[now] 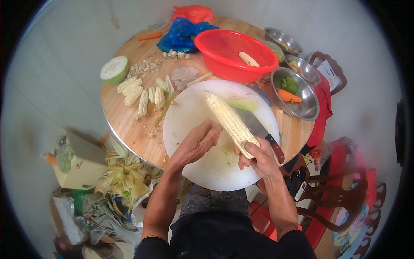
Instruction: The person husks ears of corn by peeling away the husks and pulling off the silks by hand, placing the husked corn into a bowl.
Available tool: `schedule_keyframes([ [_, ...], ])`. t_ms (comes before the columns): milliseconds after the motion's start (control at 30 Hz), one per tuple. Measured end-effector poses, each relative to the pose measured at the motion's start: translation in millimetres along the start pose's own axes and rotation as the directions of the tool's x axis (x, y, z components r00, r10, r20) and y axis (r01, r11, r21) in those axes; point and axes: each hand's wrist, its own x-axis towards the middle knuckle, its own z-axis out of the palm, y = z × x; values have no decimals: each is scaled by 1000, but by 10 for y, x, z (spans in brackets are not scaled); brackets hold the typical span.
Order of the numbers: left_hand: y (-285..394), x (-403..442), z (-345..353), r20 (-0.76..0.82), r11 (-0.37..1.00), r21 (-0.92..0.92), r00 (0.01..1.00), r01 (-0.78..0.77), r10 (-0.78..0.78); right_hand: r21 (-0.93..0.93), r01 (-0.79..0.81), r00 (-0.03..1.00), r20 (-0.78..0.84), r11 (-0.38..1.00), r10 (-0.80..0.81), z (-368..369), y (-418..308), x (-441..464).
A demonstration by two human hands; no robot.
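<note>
Corn [230, 121] tight in right grip [261, 159], left grip [197, 140] unclear, wooden table [120, 108] below, pale walls [64, 56].

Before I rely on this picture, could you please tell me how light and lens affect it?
Head view: strong wide-angle distortion, black corners and curving walls; head view: fairly even light, with soft highlights on the largest steel bowl; head view: kernels on the corn cob in the right hand read clearly.
</note>
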Motion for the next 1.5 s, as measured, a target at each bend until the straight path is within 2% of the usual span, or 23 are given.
schedule_keyframes([
  [133, 77, 70, 10, 87, 996, 90, 996, 10, -18, -65, 13, 1000, -11, 998, -14, 44, 11, -15],
  [200, 13, 83, -8, 281, 956, 40, 922, -290, 267, -46, 6, 1000, -15, 999, -7, 20, 22, -20],
  [233, 26, 65, 32, 284, 956, 39, 921, -291, 268, -28, 0, 1000, -19, 1000, -1, 1, 23, -22],
  [300, 84, -4, 128, 517, 963, 4, 825, -271, 230, -7, -5, 999, -34, 1000, 5, -11, 26, -36],
  [433, -128, 7, 3, 355, 994, 55, 932, -92, 67, 40, -6, 999, -32, 999, 7, -43, 34, -50],
  [500, -128, 45, -17, 131, 966, -254, 991, 51, -18, -3, -1, 1000, -8, 1000, 1, -56, 46, -43],
  [533, -122, 76, -13, 130, 966, -254, 991, 52, -20, -46, 4, 1000, 17, 999, -3, -55, 56, -43],
  [600, -104, 137, 2, -48, 992, -121, 998, 31, -37, -45, 6, 1000, 17, 999, -5, -15, 82, -37],
  [633, -110, 126, 0, -50, 992, -120, 998, 30, -36, -46, 12, 1000, 13, 999, -11, -3, 84, -33],
  [700, -104, 83, 18, 61, 973, -139, 979, -183, 193, -3, -3, 1000, -4, 1000, 3, 10, 62, -42],
  [733, -71, 72, 39, 64, 973, -139, 979, -184, 194, 37, -15, 1000, -20, 999, 16, 8, 52, -41],
  [800, 13, 41, 91, 368, 957, -46, 886, -285, 282, 58, -15, 1000, -15, 998, 16, -19, 47, -52],
  [833, -42, 60, 73, 447, 966, 25, 867, -258, 220, 79, -15, 1000, -4, 997, 15, -33, 47, -55],
  [867, -142, 76, 54, 446, 966, 26, 868, -257, 219, 79, -16, 1000, -3, 997, 16, -45, 51, -61],
  [900, -192, 95, 31, 241, 990, -45, 960, -137, 143, 63, -14, 1000, -2, 998, 14, -57, 57, -67],
  [967, -256, 142, -64, -59, 980, -197, 998, -18, 7, 48, -11, 1000, 0, 999, 11, -78, 74, -72],
  [1067, -115, 271, -177, -172, 966, -257, 985, -24, -21, -38, -12, 1000, 22, 999, 13, -98, 112, -81],
  [1133, -25, 305, -125, -250, 983, -182, 967, -2, -45, -87, -11, 997, 70, 996, 18, -92, 130, -79],
  [1200, -37, 339, -99, -307, 969, -211, 950, -127, 57, 4, -17, 998, 59, 1000, 17, -75, 127, -99],
  [1333, -42, 158, 95, -251, 956, -104, 938, -273, 240, 229, -30, 999, 24, 973, 26, -64, 132, -100],
  [1433, -46, 93, 93, 250, 960, 82, 938, -269, 241, 329, -28, 999, 27, 944, 20, -159, 232, -70],
  [1467, -126, 114, 115, 251, 960, 81, 938, -268, 240, 329, -29, 999, 26, 944, 21, -179, 233, -85],
  [1500, -154, 133, 151, 115, 983, 20, 977, -184, 181, 409, -48, 998, 56, 911, 28, -193, 226, -98],
])
